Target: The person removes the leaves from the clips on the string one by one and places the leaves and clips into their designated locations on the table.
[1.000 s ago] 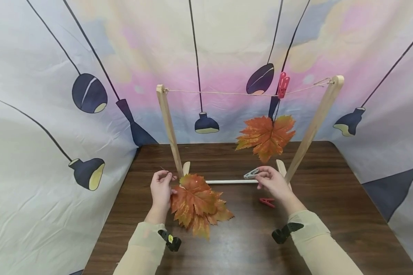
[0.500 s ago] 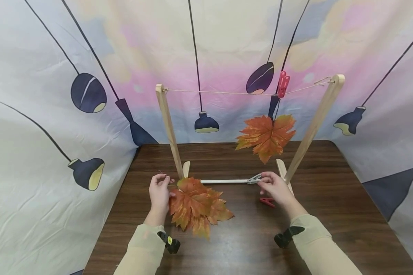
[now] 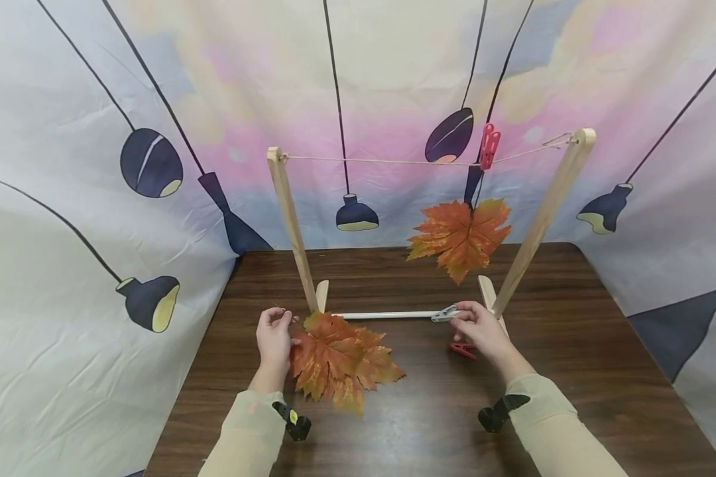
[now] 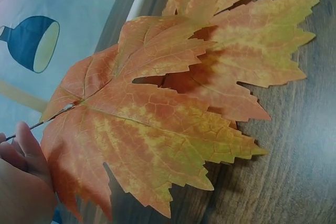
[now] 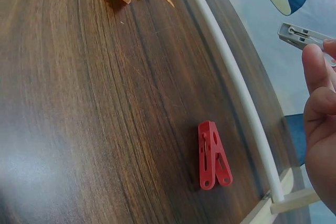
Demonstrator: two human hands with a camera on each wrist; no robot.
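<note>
My left hand (image 3: 273, 341) pinches the thin stem (image 4: 37, 125) of an orange artificial maple leaf (image 3: 322, 354). Beneath that leaf, one or more others (image 4: 252, 40) lie on the table, partly covered. Between the fingertips of my right hand (image 3: 483, 331) is a grey clothespin (image 3: 443, 314), held by its handle end, in front of the white rod. A red clothespin (image 5: 211, 156) lies on the table just below this hand. Higher up, another red clothespin (image 3: 489, 147) grips the string (image 3: 382, 161), and a maple leaf (image 3: 461, 235) hangs from it by its stem.
The string runs between a left wooden post (image 3: 292, 225) and a right wooden post (image 3: 543, 222). A white rod (image 3: 388, 315) joins their feet near the brown table (image 3: 417, 424). Behind stands a cloth backdrop (image 3: 394, 86) with printed lamps.
My left hand has lowered slightly with the leaf, shifting a little left. My right hand has moved slightly right and down with the grey clothespin, which has turned a little.
</note>
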